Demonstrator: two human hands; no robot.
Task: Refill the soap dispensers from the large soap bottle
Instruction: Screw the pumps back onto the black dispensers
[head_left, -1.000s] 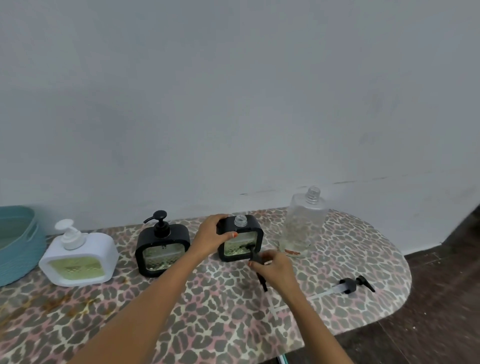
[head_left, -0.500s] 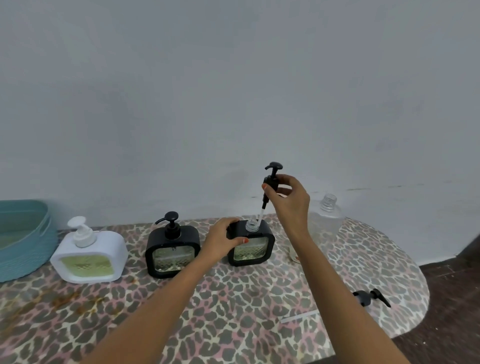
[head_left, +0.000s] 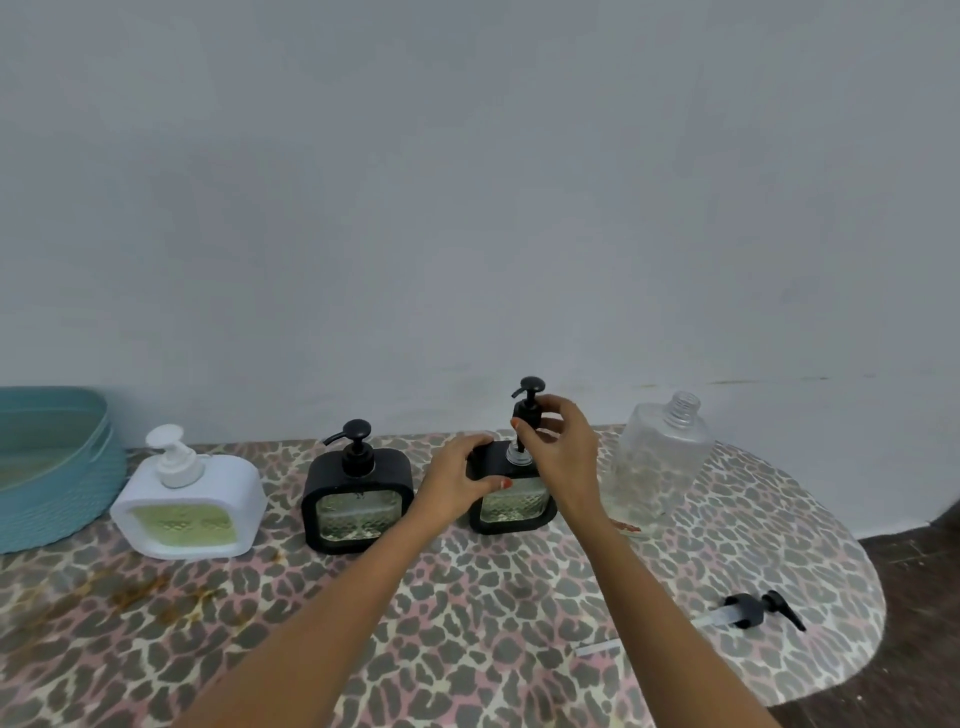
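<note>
Three square soap dispensers stand in a row near the wall: a white dispenser (head_left: 189, 496) with green soap, a black dispenser (head_left: 358, 493) with its pump on, and a second black dispenser (head_left: 511, 506). My left hand (head_left: 457, 480) grips the second black dispenser by its top left corner. My right hand (head_left: 561, 449) pinches a black pump head (head_left: 529, 402) just above that dispenser's open neck, its tube going down into the neck. The large clear soap bottle (head_left: 657, 462) stands uncapped to the right, nearly empty.
A leopard-print table (head_left: 467, 613) carries everything; its rounded right end drops to a dark floor. The large bottle's black pump (head_left: 753, 610) with its long tube lies near the right front edge. A teal basket (head_left: 52, 467) sits at the far left. A grey wall is close behind.
My right hand picked the black pump up from the table in front of the dispenser, lifted it high over the neck, then lowered it, so the tube now sits deep in the neck.
</note>
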